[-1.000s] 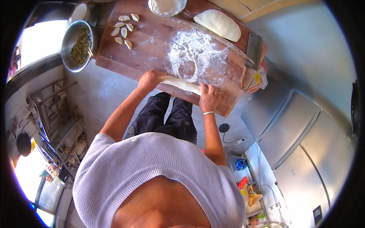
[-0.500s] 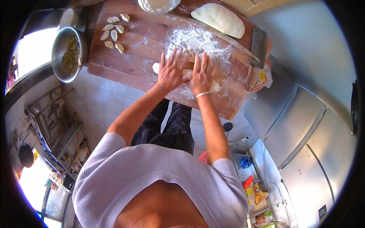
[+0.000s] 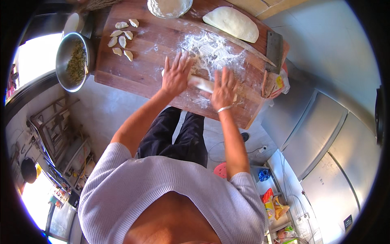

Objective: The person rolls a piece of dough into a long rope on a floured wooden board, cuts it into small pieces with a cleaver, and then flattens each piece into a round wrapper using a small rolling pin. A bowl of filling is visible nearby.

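Observation:
A white rope of dough [image 3: 202, 84] lies across the near part of the wooden board [image 3: 138, 71]. My left hand [image 3: 176, 77] rests flat over its left part, fingers stretched out. Further right, my right hand [image 3: 223, 91] is spread over the dough too, its fingers smeared a little by motion. Bare dough shows between the hands, and short ends stick out past them. Loose flour [image 3: 213, 51] is scattered just beyond my fingertips. Several small folded dumplings [image 3: 122, 41] lie at the board's far left.
A steel bowl [image 3: 87, 79] of chopped greenish filling [image 3: 75, 67] stands left of the board. At the back are a flour bowl [image 3: 167, 14], a large dough slab [image 3: 233, 25] and a long tapered wooden stick [image 3: 243, 44]. A cleaver [image 3: 274, 49] lies near the right edge.
My hands have moved apart, the left one leftward and the right one rightward and nearer to me. More of the dough rope shows between them.

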Tool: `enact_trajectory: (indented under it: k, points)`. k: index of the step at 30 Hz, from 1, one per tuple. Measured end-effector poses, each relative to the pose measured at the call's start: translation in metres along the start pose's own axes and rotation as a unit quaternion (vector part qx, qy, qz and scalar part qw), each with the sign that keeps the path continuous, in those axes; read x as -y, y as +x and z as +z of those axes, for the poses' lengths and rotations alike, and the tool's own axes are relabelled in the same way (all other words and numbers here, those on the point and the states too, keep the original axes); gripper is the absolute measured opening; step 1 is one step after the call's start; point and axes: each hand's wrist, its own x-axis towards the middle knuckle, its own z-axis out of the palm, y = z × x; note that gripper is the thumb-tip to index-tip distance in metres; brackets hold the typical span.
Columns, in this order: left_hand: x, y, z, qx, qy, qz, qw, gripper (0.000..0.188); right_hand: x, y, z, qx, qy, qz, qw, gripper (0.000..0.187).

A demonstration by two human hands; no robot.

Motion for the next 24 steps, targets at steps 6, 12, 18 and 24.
enact_trajectory:
  k: [6, 12, 18, 24]
  points:
    - [-0.028, -0.002, 0.016, -0.019, 0.064, 0.134, 0.989, 0.078, 0.008, 0.001, -0.008, 0.046, -0.032, -0.062, 0.997, 0.083]
    - [-0.055, -0.027, 0.038, -0.021, -0.077, 0.121, 0.989, 0.08, 0.011, -0.038, 0.025, 0.003, -0.063, 0.038, 0.997, 0.069]
    - [-0.058, 0.06, 0.007, -0.046, -0.011, 0.1, 0.994, 0.084, -0.027, 0.043, -0.011, -0.057, -0.04, -0.015, 0.997, 0.084]
    - [-0.035, -0.061, 0.007, 0.116, -0.014, 0.113, 0.987, 0.095, -0.006, -0.085, 0.015, 0.018, -0.044, 0.003, 0.999, 0.089]
